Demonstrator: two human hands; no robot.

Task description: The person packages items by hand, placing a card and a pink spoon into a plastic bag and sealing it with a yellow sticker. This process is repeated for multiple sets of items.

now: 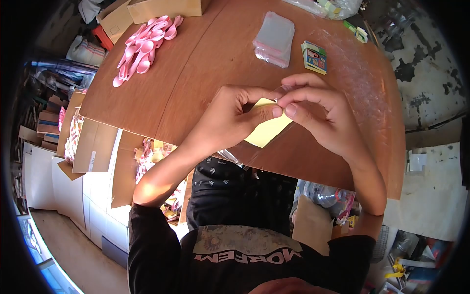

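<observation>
My left hand (237, 112) is closed in a pinch, its thumb lying across the upper part of a yellow card (267, 133). Opposite it, my right hand (318, 110) has its thumb and fingers pressed together at the card's upper corner. The two hands' fingertips meet there, and a small shiny clear bit shows between them. What exactly the right fingers pinch I cannot tell. The card is tilted over the table near its front edge, its top partly covered by fingers. Beyond the right hand sits a stack of printed cards (314, 58), with clear plastic bags (275, 39) beside it.
Pink plastic spoons (144, 46) lie heaped at the back left of the brown table (196, 63). Behind them stands a cardboard box (164, 9). A green-and-white item (357, 32) rests near the right edge. Open boxes with packets (147, 157) stand below the table's front left.
</observation>
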